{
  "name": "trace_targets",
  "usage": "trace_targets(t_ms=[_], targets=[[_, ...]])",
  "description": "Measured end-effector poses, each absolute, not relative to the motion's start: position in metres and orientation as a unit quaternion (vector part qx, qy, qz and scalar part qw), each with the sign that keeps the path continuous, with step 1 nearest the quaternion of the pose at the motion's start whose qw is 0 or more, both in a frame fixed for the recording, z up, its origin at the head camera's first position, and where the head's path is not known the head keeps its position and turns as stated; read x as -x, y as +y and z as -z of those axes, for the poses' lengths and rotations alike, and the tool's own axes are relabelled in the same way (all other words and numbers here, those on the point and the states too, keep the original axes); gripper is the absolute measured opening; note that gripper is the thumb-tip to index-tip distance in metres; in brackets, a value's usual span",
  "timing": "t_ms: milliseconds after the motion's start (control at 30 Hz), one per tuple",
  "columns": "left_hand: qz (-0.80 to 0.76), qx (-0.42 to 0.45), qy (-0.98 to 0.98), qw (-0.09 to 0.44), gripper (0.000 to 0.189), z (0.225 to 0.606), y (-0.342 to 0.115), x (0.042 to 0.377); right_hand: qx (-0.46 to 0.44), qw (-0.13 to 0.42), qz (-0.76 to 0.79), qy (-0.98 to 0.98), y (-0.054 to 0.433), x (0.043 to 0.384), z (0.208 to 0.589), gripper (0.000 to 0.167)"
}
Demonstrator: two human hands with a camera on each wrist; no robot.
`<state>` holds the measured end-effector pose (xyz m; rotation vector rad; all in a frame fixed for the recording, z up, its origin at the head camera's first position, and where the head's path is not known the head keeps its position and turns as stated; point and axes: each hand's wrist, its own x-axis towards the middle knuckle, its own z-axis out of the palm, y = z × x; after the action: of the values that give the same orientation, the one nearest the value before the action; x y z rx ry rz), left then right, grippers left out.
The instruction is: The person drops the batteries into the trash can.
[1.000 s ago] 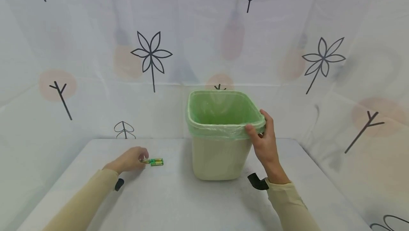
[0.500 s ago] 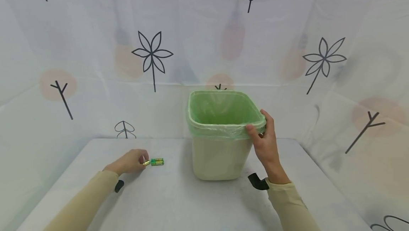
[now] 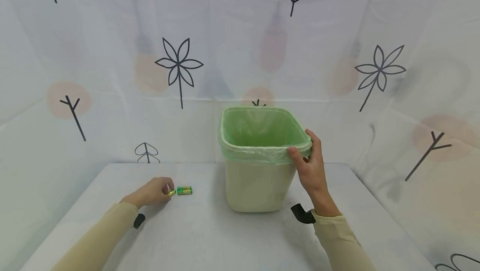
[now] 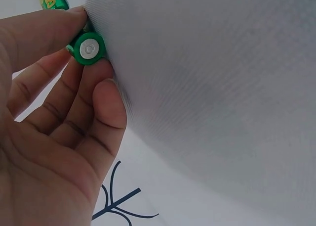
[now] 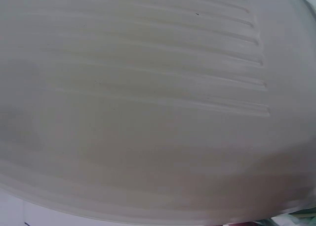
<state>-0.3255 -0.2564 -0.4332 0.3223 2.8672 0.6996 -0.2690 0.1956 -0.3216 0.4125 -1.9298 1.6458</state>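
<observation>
My left hand [image 3: 151,190] pinches a green and gold battery [image 3: 171,193] between thumb and fingers, low over the table at left. In the left wrist view the flat silver end of that battery [image 4: 89,48] faces the camera. Just right of my fingertips, a small gap away, lie more green and gold batteries [image 3: 184,190], apparently a pair side by side. My right hand [image 3: 311,169] grips the right front corner of a trash bin's rim, thumb in front. The upright bin [image 3: 258,187] is pale, with a translucent green liner [image 3: 258,154] folded over its rim.
A white table [image 3: 195,242] bears the bin and batteries. Behind it and at both sides hangs a white curtain [image 3: 210,66] printed with dark plant outlines. Ribbed bin wall [image 5: 148,112] fills most of the right wrist view.
My left hand has drawn slightly toward the near side, and the battery in it has turned and come away from the others. My right hand and the bin stay put.
</observation>
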Motion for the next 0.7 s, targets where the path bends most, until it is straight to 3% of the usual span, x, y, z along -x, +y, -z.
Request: trace_targets(t_ms=[333, 700], targets=[[-0.250, -0.120, 0.958, 0.078, 0.023, 0.424, -0.259, 0.321, -0.150, 0.282, -0.614, -0.722, 0.196, 0.268, 0.321, 0.063], [-0.258, -0.192, 0.946, 0.035, 0.021, 0.364, -0.251, 0.319, -0.157, 0.283, -0.621, -0.714, 0.195, 0.269, 0.320, 0.063]])
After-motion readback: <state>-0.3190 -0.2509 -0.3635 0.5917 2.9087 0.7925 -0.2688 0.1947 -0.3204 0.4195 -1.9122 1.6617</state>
